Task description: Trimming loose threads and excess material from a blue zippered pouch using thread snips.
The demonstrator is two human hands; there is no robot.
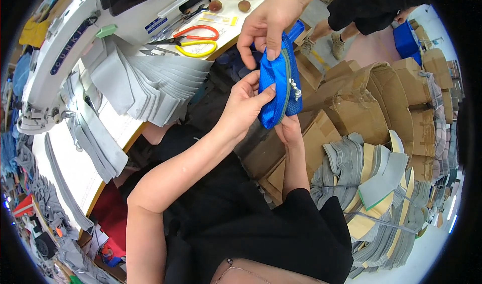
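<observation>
A small blue zip pouch (271, 96) with a dark green zipper and a pale knotted cord pull (294, 90) is held up in front of me, above my lap. My left hand (246, 102) pinches its near left side between thumb and fingers. From below, my right hand (288, 129) grips the lower end, its fingers mostly hidden behind the pouch. Another person's hand (273, 25) reaches in from the top and holds the pouch's upper end, thumb on the front. Part of the blue fabric beyond that hand is covered.
On the left, a sewing machine (65, 58) stands on a white table with fanned grey fabric pieces (150, 81). Scissors with red and yellow handles (197, 40) lie behind them. Cardboard boxes (351, 103) and tied grey bundles (341, 166) fill the right. Someone stands at the upper right.
</observation>
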